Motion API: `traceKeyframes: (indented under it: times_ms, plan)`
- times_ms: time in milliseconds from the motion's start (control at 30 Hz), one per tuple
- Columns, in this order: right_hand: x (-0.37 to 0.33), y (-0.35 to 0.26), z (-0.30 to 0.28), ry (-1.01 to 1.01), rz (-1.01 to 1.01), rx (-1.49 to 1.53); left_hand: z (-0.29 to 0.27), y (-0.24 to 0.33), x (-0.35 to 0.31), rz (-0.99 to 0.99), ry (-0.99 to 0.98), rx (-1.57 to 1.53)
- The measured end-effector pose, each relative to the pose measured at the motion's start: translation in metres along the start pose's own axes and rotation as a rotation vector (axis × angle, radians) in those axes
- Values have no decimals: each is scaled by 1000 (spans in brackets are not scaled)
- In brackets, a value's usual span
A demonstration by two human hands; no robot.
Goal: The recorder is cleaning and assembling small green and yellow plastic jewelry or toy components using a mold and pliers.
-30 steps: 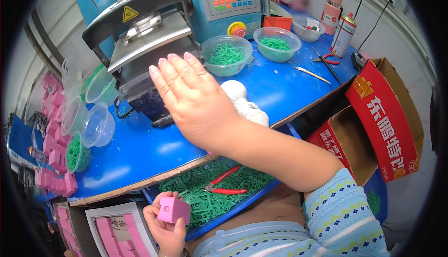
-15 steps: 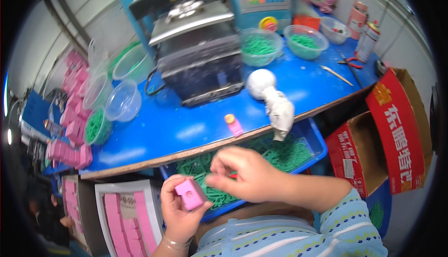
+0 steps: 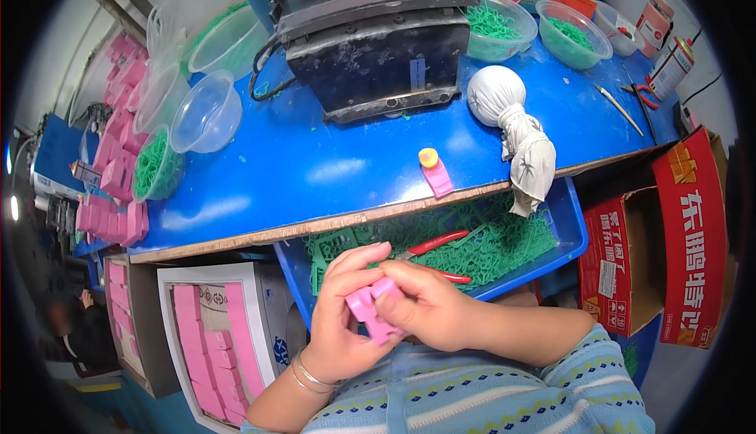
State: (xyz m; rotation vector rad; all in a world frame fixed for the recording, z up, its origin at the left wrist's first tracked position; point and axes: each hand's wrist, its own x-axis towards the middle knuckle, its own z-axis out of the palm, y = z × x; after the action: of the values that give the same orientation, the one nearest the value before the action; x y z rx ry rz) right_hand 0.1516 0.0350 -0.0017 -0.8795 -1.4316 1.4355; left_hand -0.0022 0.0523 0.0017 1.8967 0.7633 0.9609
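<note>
- Since half a second ago both hands have drawn together low in the view, and the right hand, which then hovered over the green parts, now meets the left on the pink block.
- Left hand (image 3: 340,320): at about 7 o'clock, fingers curled narrow around the pink block (image 3: 368,313), thumb and forefinger pinching its upper edge.
- Right hand (image 3: 429,308): at 6 o'clock, fingers closed on the same block from the other side, fingertips touching those of the left.
- Block sits between the two hands, just below the blue tray (image 3: 568,221) of green parts (image 3: 504,237).
- Red-handled cutters (image 3: 437,243) lie on the green parts, just above the hands.
- Blue table (image 3: 315,166) fills the centre; a small pink piece with a yellow cap (image 3: 435,172) lies near its front edge.
- White cloth bundle (image 3: 512,131) rests at 2 o'clock, its tail hanging over the table edge.
- Black machine (image 3: 370,48) stands at 12 o'clock.
- Clear bowls (image 3: 206,111) stand at 10 o'clock, one holding green parts.
- More pink blocks (image 3: 110,174) are stacked at 9 o'clock, and others fill a box (image 3: 209,339) at 7 o'clock.
- Red carton (image 3: 693,237) stands at 3 o'clock.
</note>
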Motion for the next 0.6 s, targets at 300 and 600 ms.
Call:
traceKeyframes:
  times_ms: [300, 600]
  plan:
    - [-11, -30, 5, -11, 142, 340, -4, 19, -4, -90, 264, -732]
    - [-19, 4, 14, -248, 310, -100, -14, 6, -1, -311, 287, -1320]
